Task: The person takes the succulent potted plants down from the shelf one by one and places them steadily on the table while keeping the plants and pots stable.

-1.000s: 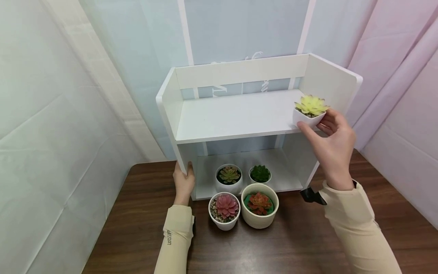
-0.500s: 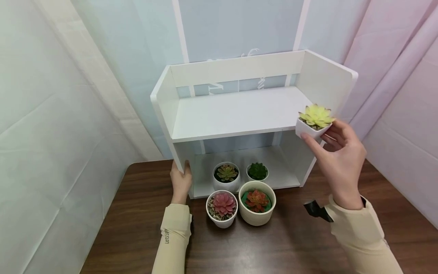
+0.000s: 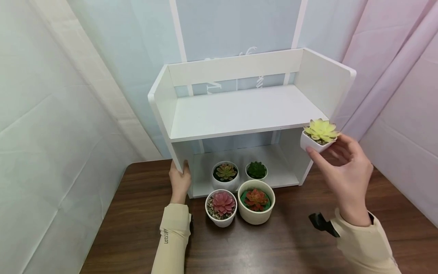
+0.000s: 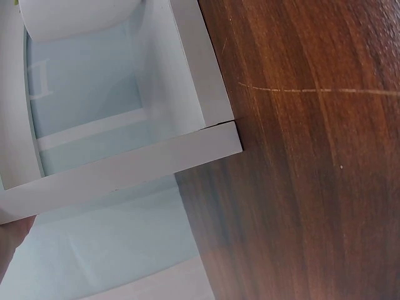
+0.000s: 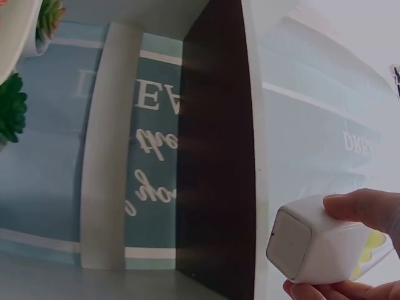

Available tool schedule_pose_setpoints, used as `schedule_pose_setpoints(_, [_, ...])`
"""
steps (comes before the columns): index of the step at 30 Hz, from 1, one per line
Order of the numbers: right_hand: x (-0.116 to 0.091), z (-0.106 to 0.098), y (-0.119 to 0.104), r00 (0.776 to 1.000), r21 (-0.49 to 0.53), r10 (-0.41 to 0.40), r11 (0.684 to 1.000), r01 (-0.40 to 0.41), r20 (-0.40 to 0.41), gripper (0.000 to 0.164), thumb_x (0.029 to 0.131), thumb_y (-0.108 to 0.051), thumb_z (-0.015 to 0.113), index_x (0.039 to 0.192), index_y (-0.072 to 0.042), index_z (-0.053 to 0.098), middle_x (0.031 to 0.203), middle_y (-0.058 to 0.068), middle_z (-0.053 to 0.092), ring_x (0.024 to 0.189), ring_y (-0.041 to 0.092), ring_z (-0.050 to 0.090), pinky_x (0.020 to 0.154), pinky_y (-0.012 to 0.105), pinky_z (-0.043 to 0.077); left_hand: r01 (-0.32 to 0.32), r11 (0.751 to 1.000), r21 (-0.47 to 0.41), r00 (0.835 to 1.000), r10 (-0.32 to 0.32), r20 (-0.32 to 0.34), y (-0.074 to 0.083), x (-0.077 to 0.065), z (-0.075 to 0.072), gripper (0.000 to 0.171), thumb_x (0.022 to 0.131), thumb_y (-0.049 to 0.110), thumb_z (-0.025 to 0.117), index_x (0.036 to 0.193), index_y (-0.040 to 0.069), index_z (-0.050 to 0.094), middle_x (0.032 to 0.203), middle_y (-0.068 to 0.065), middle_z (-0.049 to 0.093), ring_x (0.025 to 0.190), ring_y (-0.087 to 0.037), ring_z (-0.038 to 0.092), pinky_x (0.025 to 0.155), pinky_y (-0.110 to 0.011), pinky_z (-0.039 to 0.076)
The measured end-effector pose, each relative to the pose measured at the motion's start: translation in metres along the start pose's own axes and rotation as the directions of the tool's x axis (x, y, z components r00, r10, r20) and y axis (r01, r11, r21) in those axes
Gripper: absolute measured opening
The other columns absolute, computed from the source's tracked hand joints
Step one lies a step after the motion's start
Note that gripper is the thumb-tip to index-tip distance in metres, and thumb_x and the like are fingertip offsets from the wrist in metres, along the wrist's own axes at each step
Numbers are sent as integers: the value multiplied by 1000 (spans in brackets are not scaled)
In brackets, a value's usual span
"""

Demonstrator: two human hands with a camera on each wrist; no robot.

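Note:
My right hand [image 3: 350, 173] pinches a small white square pot with a yellow-green succulent [image 3: 321, 131], held in front of the right end of the upper board. From the right wrist view, the pot's base [image 5: 290, 244] faces the camera, thumb on one side and fingers on the other. At lower left, my left hand [image 3: 180, 180] grips the side panel of a white two-tier shelf [image 3: 239, 110], thumb inside the panel's front edge. On the lower board stand a yellowish succulent [image 3: 226, 172] and a dark green one [image 3: 256, 170], both in white pots.
In front of the shelf, on the brown wooden table [image 3: 143, 213], stand a pink succulent [image 3: 223, 203] in a white pot and a red one [image 3: 256, 199] in a cream pot. Pale curtains [image 3: 68, 114] surround the table.
My right hand has drawn the yellow-green succulent down and toward me, off the upper board's front right area. The left hand keeps its place on the side panel; the view has shifted slightly.

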State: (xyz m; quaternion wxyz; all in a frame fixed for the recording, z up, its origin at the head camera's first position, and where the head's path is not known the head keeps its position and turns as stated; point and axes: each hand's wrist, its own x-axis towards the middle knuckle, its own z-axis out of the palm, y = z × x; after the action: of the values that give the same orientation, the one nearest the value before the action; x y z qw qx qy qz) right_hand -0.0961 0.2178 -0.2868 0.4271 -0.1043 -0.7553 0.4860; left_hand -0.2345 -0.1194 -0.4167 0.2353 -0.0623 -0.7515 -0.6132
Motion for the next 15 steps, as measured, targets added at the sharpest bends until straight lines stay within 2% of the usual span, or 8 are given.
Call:
schedule_pose_setpoints(11, [-14,-4,26,997,-104,74,992,-72,21,58,66,-7,87,119,-10,64,102,-15,63,81,-14,60,73,3,47,27,1000,1,1000,-27,-12,3,0,1,39,97,1,48,135,-7,43,129,-31,52,121,-45,50,98,-60,41])
schedule_pose_setpoints(14, [-19,-4,32,996,-126,85,989,-80,36,60,65,-7,87,120,-9,64,105,-10,64,80,-17,59,71,2,46,26,1000,15,1000,-25,-9,20,-3,0,38,96,-3,46,134,-11,42,128,-34,51,120,-47,50,98,-61,41])
schedule_pose_setpoints(15, [-20,-3,33,995,-129,86,988,-80,42,60,65,-6,87,120,-9,63,106,-7,65,80,-18,58,71,2,46,25,1000,17,1000,-25,-7,19,-3,0,38,96,-2,46,134,-11,43,128,-33,52,121,-46,50,98,-60,41])
